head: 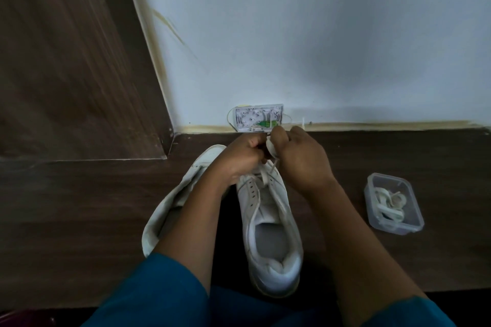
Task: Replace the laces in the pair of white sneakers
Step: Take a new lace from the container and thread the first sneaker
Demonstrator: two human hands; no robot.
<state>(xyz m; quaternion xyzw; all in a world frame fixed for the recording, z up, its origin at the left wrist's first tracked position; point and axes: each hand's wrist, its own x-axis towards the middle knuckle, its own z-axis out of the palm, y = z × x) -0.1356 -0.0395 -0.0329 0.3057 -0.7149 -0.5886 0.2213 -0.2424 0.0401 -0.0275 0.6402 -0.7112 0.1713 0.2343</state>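
Note:
A white sneaker stands upright on the dark wooden surface, toe pointing away from me. Beside it on the left, a second white sneaker lies tipped on its side, partly behind my left forearm. A white lace rises from the upright shoe's front eyelets to my hands. My left hand and my right hand meet above the toe, both with fingers curled round the bunched lace. The toe of the upright shoe is hidden by my hands.
A clear plastic box holding coiled white laces sits to the right of the shoes. A small open wall box with a green connector is low on the pale wall. A dark wooden panel stands at left.

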